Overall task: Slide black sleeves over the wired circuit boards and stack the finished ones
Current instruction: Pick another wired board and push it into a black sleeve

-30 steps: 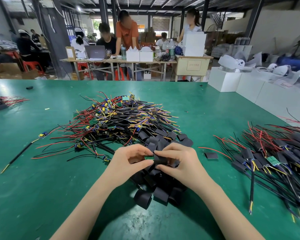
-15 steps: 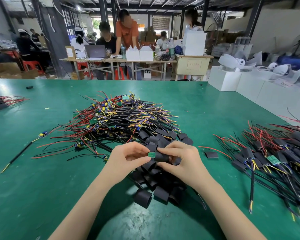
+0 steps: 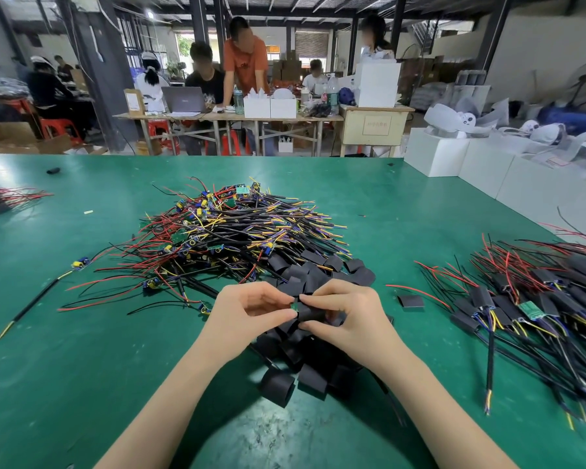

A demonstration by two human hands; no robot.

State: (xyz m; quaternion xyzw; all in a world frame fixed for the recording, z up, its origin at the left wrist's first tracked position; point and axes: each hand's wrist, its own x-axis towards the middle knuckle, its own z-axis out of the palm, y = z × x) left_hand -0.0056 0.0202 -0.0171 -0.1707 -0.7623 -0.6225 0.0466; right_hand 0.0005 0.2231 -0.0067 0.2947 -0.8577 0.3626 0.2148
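Right now we hold our left hand [image 3: 247,313] and right hand [image 3: 344,314] close together above the green table [image 3: 82,367], just over the heap of loose black sleeves [image 3: 295,360]. Our left thumb and forefinger pinch the small green circuit board [image 3: 294,306], of which only one end shows. Our right fingers curl round a black sleeve [image 3: 313,314] and pinch it, its open mouth touching the board, so that most of the board sits hidden inside or behind it; we cannot tell how far in it goes. Beyond our hands lies the big tangle of unsleeved wired boards [image 3: 230,231], red, black, yellow and purple leads running every way, with more sleeves scattered along its near right edge. Off to our right lies the stack of finished ones [image 3: 521,306], black sleeves on and wires fanned out, one green board lying on top. One flat sleeve [image 3: 410,302] lies alone between the heap and that stack. At the far left edge lies another small bundle of wires [image 3: 4,199]. Behind the table, people work at a bench with a laptop [image 3: 182,99] and white boxes [image 3: 269,107]
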